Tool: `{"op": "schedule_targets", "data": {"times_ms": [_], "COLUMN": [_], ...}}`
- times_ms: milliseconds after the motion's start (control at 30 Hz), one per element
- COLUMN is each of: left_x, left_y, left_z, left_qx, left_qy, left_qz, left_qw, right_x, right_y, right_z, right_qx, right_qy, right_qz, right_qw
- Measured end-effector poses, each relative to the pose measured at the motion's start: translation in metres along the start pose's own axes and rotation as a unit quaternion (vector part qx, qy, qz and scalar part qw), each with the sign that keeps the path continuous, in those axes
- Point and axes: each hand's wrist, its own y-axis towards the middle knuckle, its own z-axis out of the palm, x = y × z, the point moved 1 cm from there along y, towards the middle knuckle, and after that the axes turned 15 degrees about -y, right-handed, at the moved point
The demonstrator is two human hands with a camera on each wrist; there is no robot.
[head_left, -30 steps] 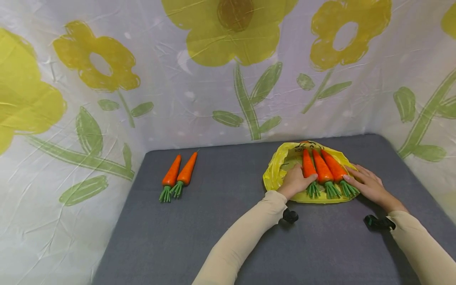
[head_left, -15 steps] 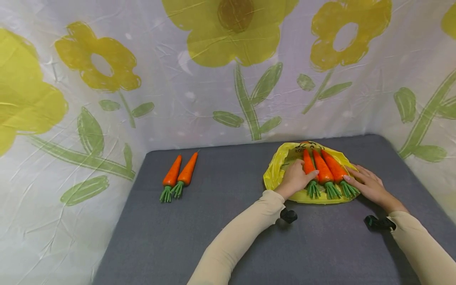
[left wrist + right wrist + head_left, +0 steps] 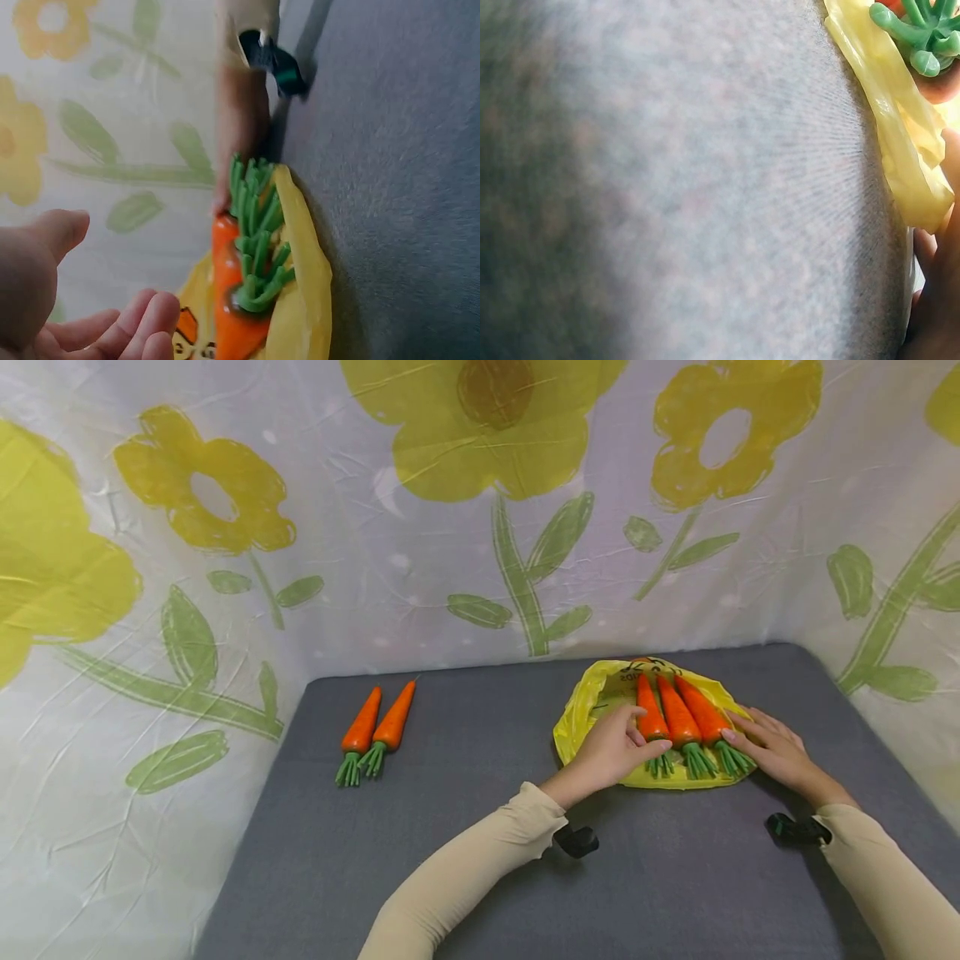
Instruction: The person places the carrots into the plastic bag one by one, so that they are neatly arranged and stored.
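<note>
Three orange carrots with green tops, the middle carrot [image 3: 679, 714] among them, lie side by side in a yellow plastic bag [image 3: 576, 727], tops toward the person. My left hand [image 3: 611, 745] is over the bag's left side by the leftmost carrot [image 3: 651, 718]; in the left wrist view, its thumb and fingers are apart with nothing between them. At the bag's right side my right hand [image 3: 783, 756] holds the rim, with the thumb by the rightmost carrot [image 3: 703, 708] and the fingers outside. The right wrist view shows only part of that hand beside the bag edge [image 3: 900, 142].
Two more carrots, a left one [image 3: 362, 722] and a right one [image 3: 393, 720], lie together at the left of the grey table [image 3: 480, 727]. An orange tip shows at the bag's far edge. A flower-printed cloth [image 3: 360, 568] rises behind and at both sides.
My left hand has let go of the leftmost carrot and drawn back slightly toward the left and the person. The right hand and the bag have stayed in place.
</note>
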Motion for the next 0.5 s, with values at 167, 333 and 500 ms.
{"op": "schedule_targets", "data": {"times_ms": [167,333,500], "left_x": [0.003,0.009,0.019], "left_y": [-0.029,-0.056,-0.078], "left_z": [-0.018,-0.041,-0.066], "left_qx": [0.034,0.06,0.05], "left_qy": [-0.03,-0.052,-0.047], "left_qz": [0.017,0.044,0.066], "left_qw": [0.9988,0.9959,0.9955], "right_x": [0.0,0.0,0.001], "right_y": [0.0,0.0,0.0], "right_z": [0.0,0.001,0.001], "right_qx": [0.0,-0.001,-0.003], "right_qy": [0.001,-0.002,-0.001], "right_qz": [-0.001,0.002,0.004], "right_qw": [1.0,1.0,1.0]}}
